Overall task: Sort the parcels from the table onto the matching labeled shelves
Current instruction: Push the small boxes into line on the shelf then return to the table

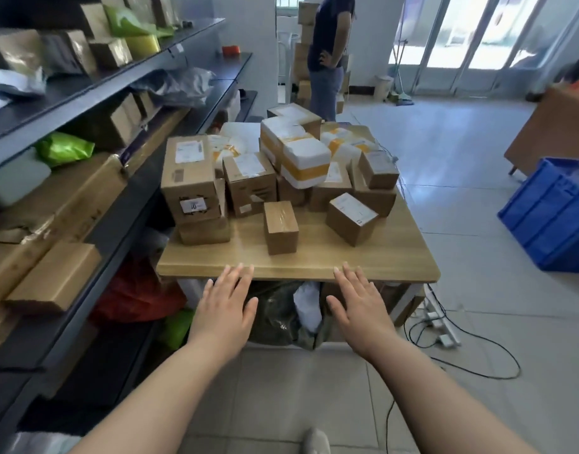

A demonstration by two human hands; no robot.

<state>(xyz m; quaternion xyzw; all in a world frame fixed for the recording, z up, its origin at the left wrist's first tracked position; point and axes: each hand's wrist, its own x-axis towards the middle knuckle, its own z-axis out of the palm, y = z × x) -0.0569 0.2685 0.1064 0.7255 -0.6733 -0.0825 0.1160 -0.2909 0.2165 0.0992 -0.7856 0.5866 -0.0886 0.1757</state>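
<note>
Along the left side run the dark shelves (124, 77), stacked with brown boxes, grey bags and green bags (64, 149), with a long flat carton (52, 276) lying on a lower level. To their right stands the wooden counter (396, 257), carrying the parcels in a heap across its far half. At the heap's left edge a tall cardboard box (190, 178) sits on top of a flatter one; a small upright box (280, 227) stands alone nearer the front, and a tilted box with a white label (352, 219) lies to its right, with white foam parcels banded in yellow (304, 162) piled behind. The left hand (227, 306) is flat and palm down, fingers spread and holding nothing, its fingertips over the counter's near edge; the small upright box lies at about 1 o'clock from it, apart. The right hand (358, 304) is likewise spread and empty at the same edge, with that box at about 11 o'clock and the tilted labelled box at roughly 12 o'clock, neither touched. Farther right, a blue crate (543, 217) rests on the tiled floor, and a person in dark clothing (329, 54) stands beyond the counter.
</note>
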